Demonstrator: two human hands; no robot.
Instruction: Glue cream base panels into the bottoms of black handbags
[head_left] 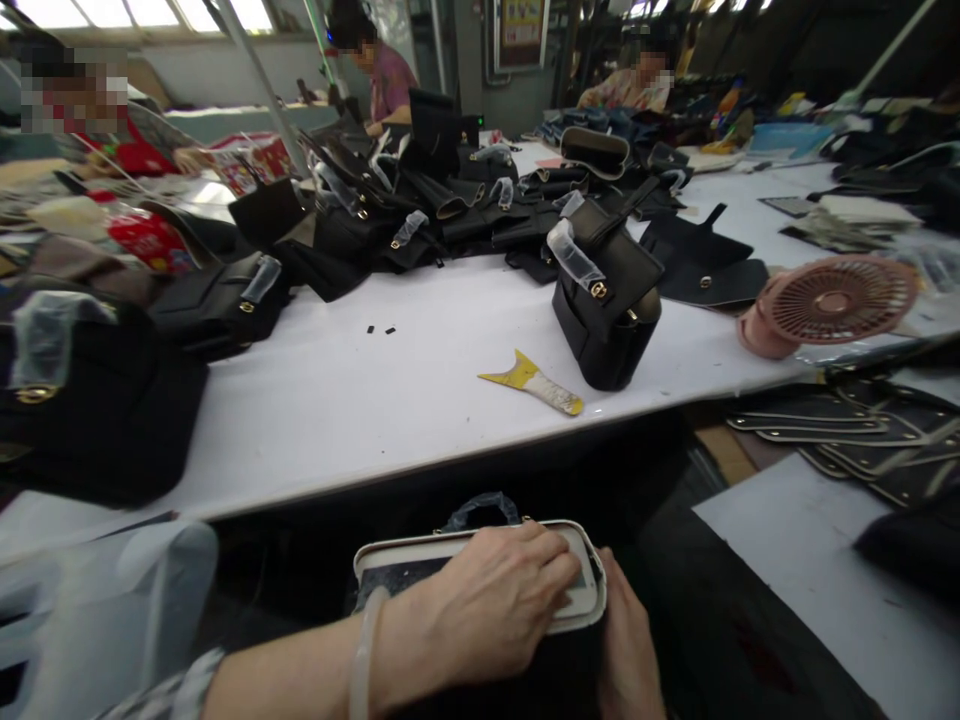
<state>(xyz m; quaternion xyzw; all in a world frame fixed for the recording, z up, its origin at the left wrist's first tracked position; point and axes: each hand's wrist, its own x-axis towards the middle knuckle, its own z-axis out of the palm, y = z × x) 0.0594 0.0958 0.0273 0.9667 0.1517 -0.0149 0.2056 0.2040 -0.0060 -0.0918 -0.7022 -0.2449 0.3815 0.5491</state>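
Note:
A black handbag (394,575) with a pale-edged rim is in front of me at the bottom of the view, below the table edge. Its handle (484,508), wrapped in clear plastic, shows on the far side. My left hand (499,590), with a pale bangle at the wrist, lies across the bag with bent fingers gripping near the right end of the rim; the fingertips are partly hidden. Along the bag's right side, my right hand (628,640) is wrapped around its wall. Much of the bag's body is hidden behind my left forearm.
On the white table (330,400) are a yellow pointed tool (532,382), an upright black handbag (607,300), a pink fan (829,300) and many black bags. Flat dark pieces (862,430) lie right; a pale plastic chair (142,600) stands left. Several people sit beyond.

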